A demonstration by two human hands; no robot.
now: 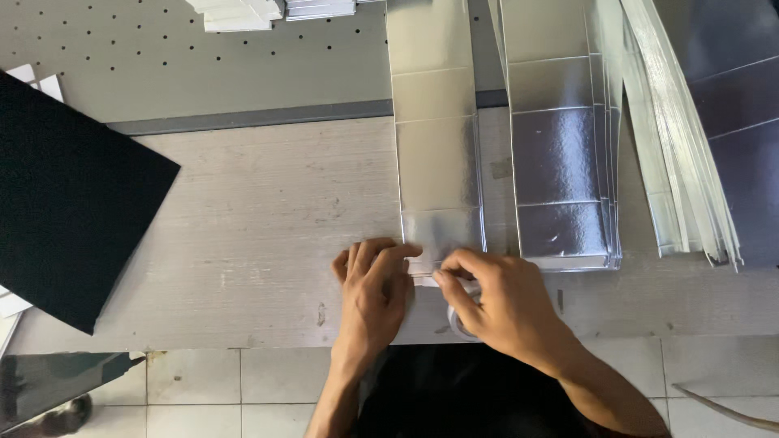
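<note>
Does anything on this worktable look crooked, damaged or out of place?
Mostly tidy. The fanned pile of silver sheets at the right is splayed and slants across the table, unlike the squared silver stack beside it. Both hands press the near end of a silver strip; no damage shows.

flat silver carton blank [435,146] | table centre | silver stack [560,162] right

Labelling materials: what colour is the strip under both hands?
Shiny silver strip, creased crosswise; head view shows it.

Silver strip's [434,146] near end under both hands' fingers [381,255], far end cut off — tape roll [458,320] mostly hidden
</note>
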